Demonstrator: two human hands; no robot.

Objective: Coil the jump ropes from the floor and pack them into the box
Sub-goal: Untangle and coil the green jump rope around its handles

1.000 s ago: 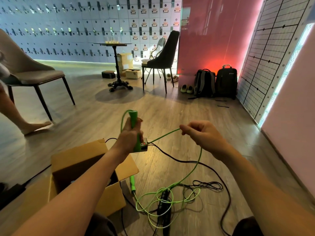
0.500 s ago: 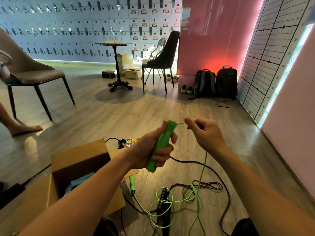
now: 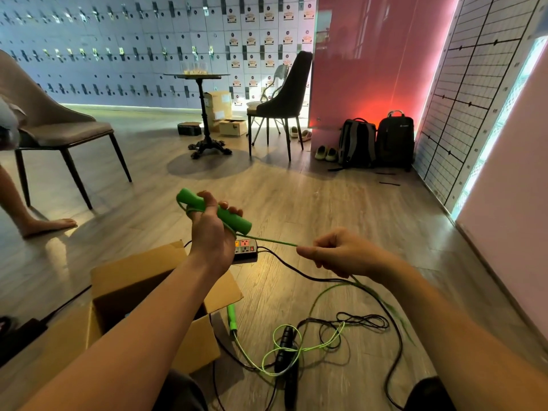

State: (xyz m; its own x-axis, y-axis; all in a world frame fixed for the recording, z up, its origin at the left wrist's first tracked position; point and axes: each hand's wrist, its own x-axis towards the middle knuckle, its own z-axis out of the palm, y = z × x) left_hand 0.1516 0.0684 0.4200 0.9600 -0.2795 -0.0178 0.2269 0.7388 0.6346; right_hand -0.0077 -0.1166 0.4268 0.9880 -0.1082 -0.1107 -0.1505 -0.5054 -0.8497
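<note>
Dim overall, light entering from the right (edges bowed, slight motion blur).

The box (image 3: 139, 277) stands on the floor (image 3: 326, 203) at left, the left hand (image 3: 212, 235) above its far edge with a handle (image 3: 237, 223). The rope (image 3: 272, 241) runs rightward to the right hand (image 3: 338, 253). A power strip (image 3: 245, 247) lies behind the box, a second handle (image 3: 232, 317) just right of it

Left hand (image 3: 212, 232) gripping green rope handle (image 3: 214, 209), right hand (image 3: 338, 253) pinching taut cord (image 3: 267, 240), open box (image 3: 142, 295) below
</note>
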